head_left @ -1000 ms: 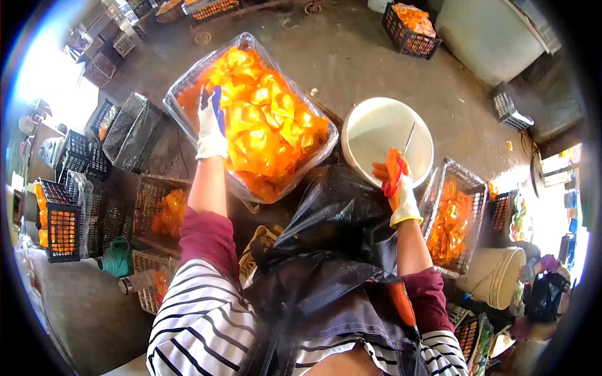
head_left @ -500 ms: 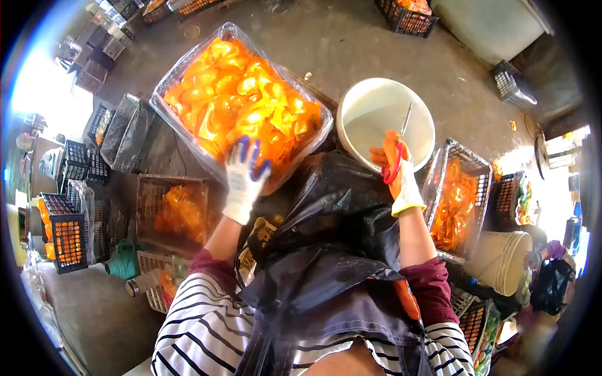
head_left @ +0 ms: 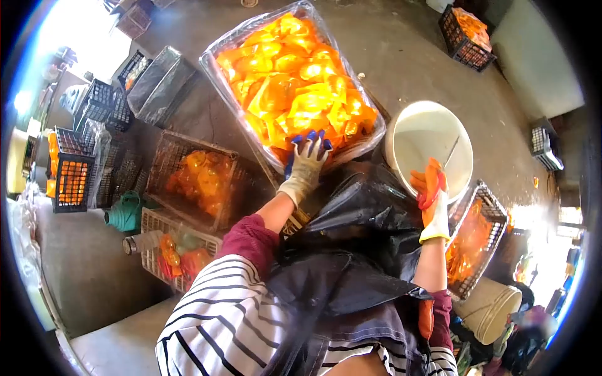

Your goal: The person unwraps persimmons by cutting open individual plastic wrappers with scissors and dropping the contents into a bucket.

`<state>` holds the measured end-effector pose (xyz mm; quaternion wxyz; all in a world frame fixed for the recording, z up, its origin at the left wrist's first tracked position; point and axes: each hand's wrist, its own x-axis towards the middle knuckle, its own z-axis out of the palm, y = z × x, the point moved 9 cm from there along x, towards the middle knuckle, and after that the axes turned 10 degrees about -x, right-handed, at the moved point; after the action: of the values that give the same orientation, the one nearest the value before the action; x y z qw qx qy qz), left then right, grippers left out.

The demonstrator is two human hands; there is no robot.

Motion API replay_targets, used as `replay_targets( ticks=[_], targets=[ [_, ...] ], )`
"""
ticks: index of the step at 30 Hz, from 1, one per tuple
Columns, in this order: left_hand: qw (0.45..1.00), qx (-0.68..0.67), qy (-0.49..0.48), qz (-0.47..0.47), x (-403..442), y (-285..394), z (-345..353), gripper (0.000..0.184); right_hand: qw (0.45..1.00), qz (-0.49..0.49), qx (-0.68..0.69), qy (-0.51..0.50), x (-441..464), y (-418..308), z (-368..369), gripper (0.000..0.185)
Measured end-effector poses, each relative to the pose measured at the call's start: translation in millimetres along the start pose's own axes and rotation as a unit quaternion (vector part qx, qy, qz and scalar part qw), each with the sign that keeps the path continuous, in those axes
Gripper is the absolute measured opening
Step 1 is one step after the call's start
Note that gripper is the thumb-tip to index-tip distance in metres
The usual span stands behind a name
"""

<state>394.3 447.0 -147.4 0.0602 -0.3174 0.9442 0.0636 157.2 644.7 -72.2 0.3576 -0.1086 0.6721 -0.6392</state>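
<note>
Shiny orange plastic packets (head_left: 295,81) fill a crate lined with clear plastic (head_left: 233,100). On the packets at its near edge lies my left hand (head_left: 307,161), in a pale glove with blue fingertips, fingers spread. My right hand (head_left: 434,203), wearing an orange and white glove, holds red-handled scissors (head_left: 451,152). Their blades point up over a white bucket (head_left: 407,131). The glove hides part of the handles. A black plastic apron (head_left: 370,207) covers my lap between the two hands.
Crates with more orange packets stand at left (head_left: 194,182) and right (head_left: 473,241). A green watering can (head_left: 123,212) sits at far left, above a pale basket (head_left: 157,250). A second bucket (head_left: 492,310) lies tilted at lower right. Another crate (head_left: 467,44) is farther back.
The camera has turned, so the surroundings sit farther right in view. My left hand has settled at the packets' near edge, fingers still spread. The scissors remain in my right hand over the bucket.
</note>
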Motion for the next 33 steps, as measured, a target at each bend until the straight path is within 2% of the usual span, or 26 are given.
replay_targets(
  ticks=[3, 6, 11, 13, 16, 17, 18, 20, 22, 25, 26, 28, 31, 33],
  targets=[
    [1.0, 0.003, 0.014, 0.001, 17, -2, 23, 0.074, 1.0, 0.004, 0.014, -0.012, 2, 6, -3, 0.041],
    [0.999, -0.004, 0.029, 0.014, 31, -1, 28, 0.077, 0.995, -0.056, -0.081, -0.001, 1, 11, -8, 0.045],
    [1.0, -0.026, 0.017, -0.005, 41, 7, 17, 0.081, 0.998, -0.004, -0.052, 0.015, -5, 11, -20, 0.043],
    [0.999, -0.025, 0.026, -0.014, 42, 10, 10, 0.083, 0.999, -0.026, -0.041, 0.023, -4, 12, -20, 0.044],
    [1.0, 0.024, 0.001, -0.004, 44, 15, -8, 0.078, 0.998, -0.058, -0.021, 0.029, -1, 9, -18, 0.046],
    [0.998, 0.012, -0.062, -0.023, 41, 13, -5, 0.076, 0.997, -0.068, -0.024, 0.036, -2, 7, -16, 0.047],
    [0.994, -0.031, -0.104, -0.032, 34, 18, -32, 0.072, 0.996, -0.075, -0.025, 0.043, -1, 4, -16, 0.048],
    [0.989, -0.131, 0.062, 0.035, 17, 14, -68, 0.066, 0.995, -0.088, -0.008, 0.052, 1, 4, -19, 0.047],
    [0.933, -0.237, 0.248, 0.107, -7, 9, -114, 0.063, 0.993, -0.102, 0.023, 0.051, 0, 3, -17, 0.047],
    [0.903, -0.165, 0.38, 0.117, -35, 1, -163, 0.064, 0.988, -0.127, 0.057, 0.067, 1, -1, -23, 0.047],
    [0.899, -0.134, 0.406, 0.093, -37, -4, -173, 0.064, 0.987, -0.132, 0.049, 0.077, -1, -1, -25, 0.047],
    [0.868, -0.165, 0.464, 0.07, -27, -24, -190, 0.063, 0.984, -0.145, 0.035, 0.097, -2, -4, -30, 0.046],
    [0.842, -0.133, 0.522, 0.034, -1, -35, -210, 0.051, 0.965, -0.189, 0.14, 0.114, 4, -1, -43, 0.049],
    [0.867, -0.136, 0.469, 0.101, 20, -16, -219, 0.048, 0.963, -0.215, 0.119, 0.108, 1, -2, -45, 0.05]
  ],
)
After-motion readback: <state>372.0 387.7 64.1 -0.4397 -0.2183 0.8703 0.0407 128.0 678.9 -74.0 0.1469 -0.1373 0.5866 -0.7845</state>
